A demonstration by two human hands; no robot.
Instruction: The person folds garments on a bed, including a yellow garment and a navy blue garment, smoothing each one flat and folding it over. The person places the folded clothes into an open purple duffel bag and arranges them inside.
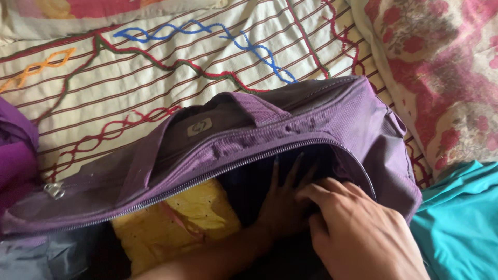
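- The purple bag (321, 124) lies on its side on the bed (155, 78), its long zip mouth gaping toward the camera; it is the landmark for everything below.
- Inside the bag's mouth, the left hand (282, 199) reaches in from below with its forearm across the opening, fingers spread apart and flat against a dark lining or dark cloth; it clamps on nothing that can be seen.
- The right hand (358, 228) sits at the bag's right end, just beside and partly over the left, fingers together and curled at the opening's lower edge; whether it pinches fabric there cannot be told, since the fingertips are hidden.
- A yellow cloth (176, 223) lies inside the bag, left of the left forearm and touching the zip edge above it.
- To do this well, as I judge it: keep the right hand holding the mouth wide so the zip teeth stay off the knuckles, and press the flat left hand evenly so the contents settle without bunching against the yellow cloth.
- A metal zip pull (53, 190) rests at the bag's far left end.
- Left of the bag, a second purple fabric (15, 150) shows at the frame edge.
- Right of the bag lie a teal cloth (461, 223) and, above it, a floral pillow (446, 67).
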